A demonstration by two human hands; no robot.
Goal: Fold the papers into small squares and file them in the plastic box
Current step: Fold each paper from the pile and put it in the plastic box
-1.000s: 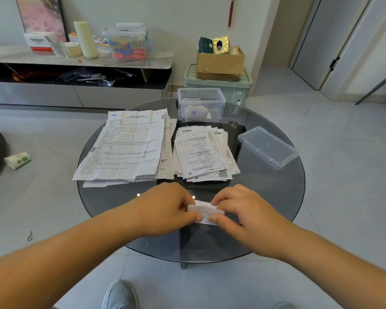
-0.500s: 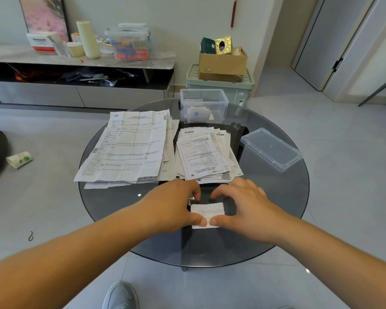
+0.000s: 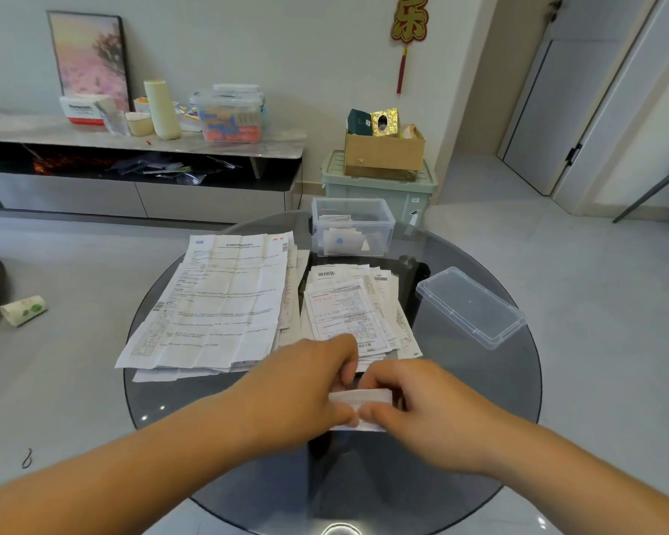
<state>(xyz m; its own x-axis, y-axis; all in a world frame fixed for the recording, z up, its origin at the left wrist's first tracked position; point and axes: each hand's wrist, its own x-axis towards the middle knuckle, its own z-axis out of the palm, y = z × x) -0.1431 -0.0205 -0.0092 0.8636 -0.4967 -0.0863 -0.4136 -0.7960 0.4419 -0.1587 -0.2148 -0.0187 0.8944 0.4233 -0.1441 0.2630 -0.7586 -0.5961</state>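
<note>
A small folded white paper (image 3: 364,396) is pinched between the left hand (image 3: 306,388) and the right hand (image 3: 425,405), with the fingers and thumbs of both curled onto its edges, over the near part of the round dark glass table (image 3: 487,399). Whether the paper touches the glass cannot be told. Just beyond the hands, a pile of small printed white slips (image 3: 348,310) is laid at the table's middle, and a pile of large creased printed sheets (image 3: 225,299) is spread toward the left edge. The clear rectangular plastic box (image 3: 387,233), with folded papers seen inside, is set at the far edge. A clear flat plastic lid (image 3: 470,307) is laid near the right edge.
</note>
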